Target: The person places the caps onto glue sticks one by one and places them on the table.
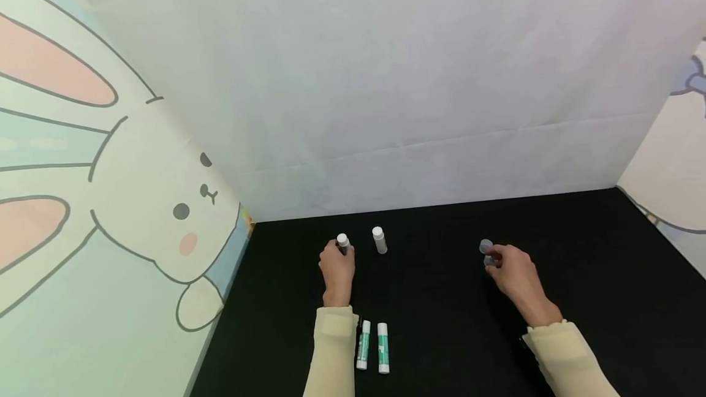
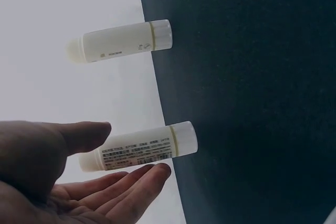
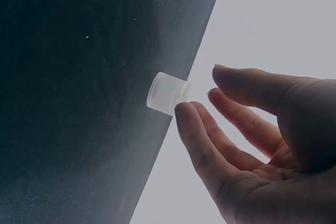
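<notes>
Around a white glue stick (image 1: 343,241), which stands upright on the black table, my left hand (image 1: 336,271) has its thumb on one side and its fingers on the other. In the left wrist view those fingers (image 2: 139,195) are fairly straight beside the printed glue stick (image 2: 139,149); contact is hard to judge. A second glue stick (image 1: 379,240) stands just to the right. On the right side, my right hand (image 1: 517,271) is at two small translucent caps, a farther cap (image 1: 486,245) and a nearer cap (image 1: 489,260). The right wrist view shows one cap (image 3: 168,94) by the parted fingertips.
Two green-and-white glue sticks lie near the front, a left one (image 1: 363,345) beside my left sleeve and a right one (image 1: 383,348). A pale cloth wall (image 1: 413,78) rises behind the black table (image 1: 430,299). A rabbit-patterned panel (image 1: 138,201) borders the left.
</notes>
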{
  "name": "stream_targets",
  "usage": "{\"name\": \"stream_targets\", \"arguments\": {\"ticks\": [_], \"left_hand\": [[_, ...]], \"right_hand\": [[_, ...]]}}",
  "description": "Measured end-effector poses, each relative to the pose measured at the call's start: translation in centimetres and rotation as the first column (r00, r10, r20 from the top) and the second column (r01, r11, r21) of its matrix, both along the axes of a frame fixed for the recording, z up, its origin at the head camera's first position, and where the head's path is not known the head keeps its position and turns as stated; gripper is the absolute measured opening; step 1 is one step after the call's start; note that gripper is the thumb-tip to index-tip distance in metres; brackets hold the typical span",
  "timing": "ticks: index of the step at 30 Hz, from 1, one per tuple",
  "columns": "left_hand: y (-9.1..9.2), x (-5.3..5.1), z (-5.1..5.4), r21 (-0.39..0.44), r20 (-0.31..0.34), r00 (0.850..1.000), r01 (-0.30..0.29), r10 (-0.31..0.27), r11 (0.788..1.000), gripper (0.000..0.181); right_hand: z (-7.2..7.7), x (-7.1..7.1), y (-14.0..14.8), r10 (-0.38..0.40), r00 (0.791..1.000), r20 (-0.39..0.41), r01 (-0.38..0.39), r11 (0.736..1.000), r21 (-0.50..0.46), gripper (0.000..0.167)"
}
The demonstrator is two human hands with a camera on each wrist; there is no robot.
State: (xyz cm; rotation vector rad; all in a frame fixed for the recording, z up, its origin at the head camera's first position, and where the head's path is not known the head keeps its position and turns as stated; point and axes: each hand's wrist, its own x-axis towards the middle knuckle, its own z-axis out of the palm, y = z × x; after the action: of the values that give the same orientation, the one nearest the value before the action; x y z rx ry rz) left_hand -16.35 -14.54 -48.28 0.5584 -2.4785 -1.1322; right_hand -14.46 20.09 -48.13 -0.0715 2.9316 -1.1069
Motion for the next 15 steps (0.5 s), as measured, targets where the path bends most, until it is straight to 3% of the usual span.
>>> {"name": "stream_targets", "arguments": {"ticks": [11,15], "left_hand": [[-0.09,-0.44,-0.58,-0.034,-0.034,0.999,0.018,-0.019,0.999,0.013],[-0.03,-0.41,-0.61,-0.03,-0.026,1.0,0.015,-0.016,0.999,0.012]], "right_hand": [[-0.51,-0.14,0.04,-0.025,0.994,-0.103,0.028,0.999,0.031,0.029],[-0.75,-0.37,0.25,-0.01,0.995,-0.099,0.015,0.999,0.045,0.028]]}}
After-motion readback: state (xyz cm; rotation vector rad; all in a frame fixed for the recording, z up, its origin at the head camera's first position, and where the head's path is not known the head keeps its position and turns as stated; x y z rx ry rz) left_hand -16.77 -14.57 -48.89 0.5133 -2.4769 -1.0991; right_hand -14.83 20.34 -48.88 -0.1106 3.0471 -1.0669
